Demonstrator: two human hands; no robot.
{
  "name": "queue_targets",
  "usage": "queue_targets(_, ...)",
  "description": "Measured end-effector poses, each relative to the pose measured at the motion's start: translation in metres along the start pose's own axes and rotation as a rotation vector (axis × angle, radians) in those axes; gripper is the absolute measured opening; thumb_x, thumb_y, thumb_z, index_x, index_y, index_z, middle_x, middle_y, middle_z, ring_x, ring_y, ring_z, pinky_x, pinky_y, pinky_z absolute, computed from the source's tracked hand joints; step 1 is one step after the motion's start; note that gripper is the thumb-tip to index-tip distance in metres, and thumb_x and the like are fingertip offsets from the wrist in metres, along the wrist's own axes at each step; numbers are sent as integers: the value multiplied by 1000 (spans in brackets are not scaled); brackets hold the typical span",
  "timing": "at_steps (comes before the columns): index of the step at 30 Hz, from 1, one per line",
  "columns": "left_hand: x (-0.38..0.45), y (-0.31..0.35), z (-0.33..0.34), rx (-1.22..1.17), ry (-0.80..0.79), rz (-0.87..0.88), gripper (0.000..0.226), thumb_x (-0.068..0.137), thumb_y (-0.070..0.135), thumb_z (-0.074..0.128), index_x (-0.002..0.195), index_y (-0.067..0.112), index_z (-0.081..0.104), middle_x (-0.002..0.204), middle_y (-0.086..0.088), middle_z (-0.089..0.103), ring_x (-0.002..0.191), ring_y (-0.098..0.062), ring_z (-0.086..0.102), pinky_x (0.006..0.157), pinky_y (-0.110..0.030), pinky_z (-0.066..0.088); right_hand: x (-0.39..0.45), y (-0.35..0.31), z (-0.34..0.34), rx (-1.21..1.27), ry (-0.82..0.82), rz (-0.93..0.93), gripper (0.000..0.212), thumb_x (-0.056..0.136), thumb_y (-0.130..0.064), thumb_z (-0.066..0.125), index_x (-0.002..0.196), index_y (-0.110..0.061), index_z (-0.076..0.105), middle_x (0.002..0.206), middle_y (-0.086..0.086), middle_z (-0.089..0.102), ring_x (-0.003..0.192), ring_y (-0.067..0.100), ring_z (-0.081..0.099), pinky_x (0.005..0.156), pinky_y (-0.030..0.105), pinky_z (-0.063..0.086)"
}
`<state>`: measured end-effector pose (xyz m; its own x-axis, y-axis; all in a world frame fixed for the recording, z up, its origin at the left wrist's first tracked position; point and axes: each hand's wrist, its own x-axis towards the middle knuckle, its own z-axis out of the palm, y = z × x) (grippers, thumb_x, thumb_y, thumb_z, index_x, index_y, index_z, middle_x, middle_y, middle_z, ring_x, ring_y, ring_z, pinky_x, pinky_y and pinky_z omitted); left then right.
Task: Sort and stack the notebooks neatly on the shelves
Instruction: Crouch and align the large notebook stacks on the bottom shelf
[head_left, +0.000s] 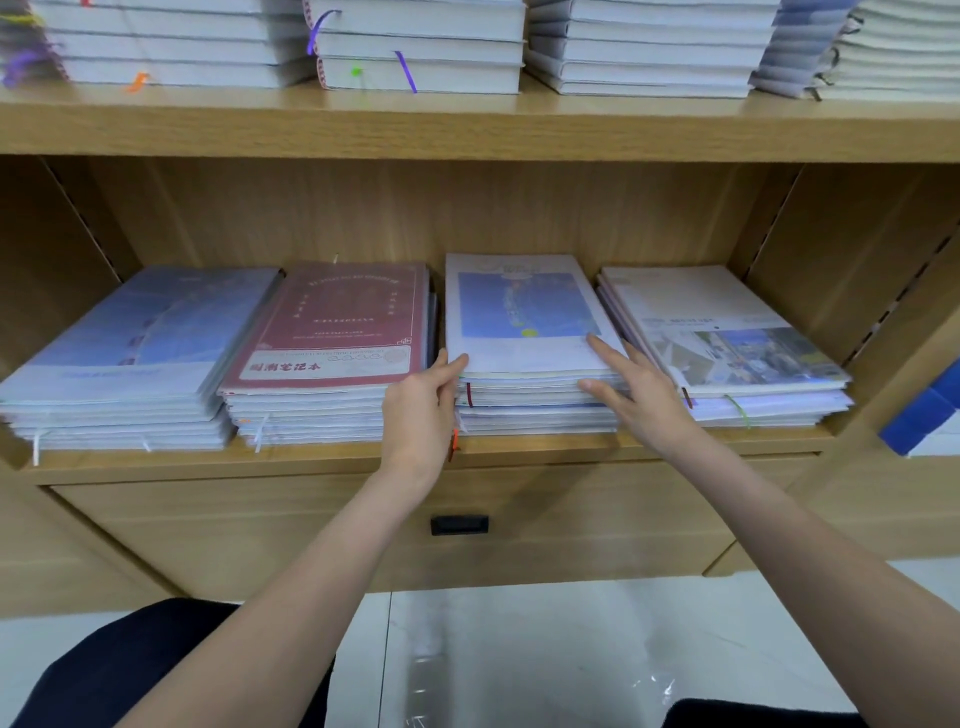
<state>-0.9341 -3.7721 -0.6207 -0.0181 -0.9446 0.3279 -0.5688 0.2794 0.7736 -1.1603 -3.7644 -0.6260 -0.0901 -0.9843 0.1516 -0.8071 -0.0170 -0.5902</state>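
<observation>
Left hand pinching front left corner of third notebook stack, right hand spread flat on its top cover, red notebook beside, Chinese label characters too blurred to read

both arms outstretched, left hand seemingly pinching, right hand flat.
</observation>
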Motion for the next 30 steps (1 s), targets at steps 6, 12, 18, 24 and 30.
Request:
queue_targets(6, 0, -8, 1, 107, -1, 99, 34, 94, 3, 50, 126, 12, 56, 133, -9, 51, 93, -23, 66, 90, -22, 46, 1, -2, -2, 71, 23, 5, 57, 90, -34, 57, 143, -29, 36, 153, 14, 27, 142, 19, 20, 104, 25, 24)
queue_targets(12, -8, -26, 6, -215, -176, -72, 72, 90, -1, 55, 148, 17, 17, 126, 2, 50, 114, -9, 47, 98, -21, 37, -5, 0, -1, 91, -31, 16, 88, 81, -40, 68, 150, -29, 13, 157, 4, 15, 145, 19, 12, 114, 39, 23)
queue_targets(18, -10, -34, 14, -266, -83, -179, 52, 88, -6, 54, 138, 1, 39, 127, -6, 55, 120, -16, 53, 100, -17, 36, -9, -2, 4, 59, -4, 56, 94, 83, -24, 70, 151, -20, 6, 154, 5, 23, 140, 25, 24, 108, 35, 26)
queue_targets(24, -8, -31, 16, -250, -107, -199, 55, 87, -5, 56, 139, 4, 40, 132, -10, 54, 123, -15, 51, 103, -21, 36, -10, -7, 1, 200, -19, 161, 92, 84, -14, 69, 151, -20, 6, 147, 5, 37, 131, 26, 39, 106, 36, 34)
queue_targets(30, -12, -26, 17, -96, -180, -139, 63, 93, -2, 47, 147, 8, 18, 138, -12, 48, 128, -24, 46, 98, -20, 34, -13, -12, 1, 89, -94, 134, 99, 84, -16, 69, 151, -20, -4, 153, 7, 25, 136, 28, 33, 108, 37, 31)
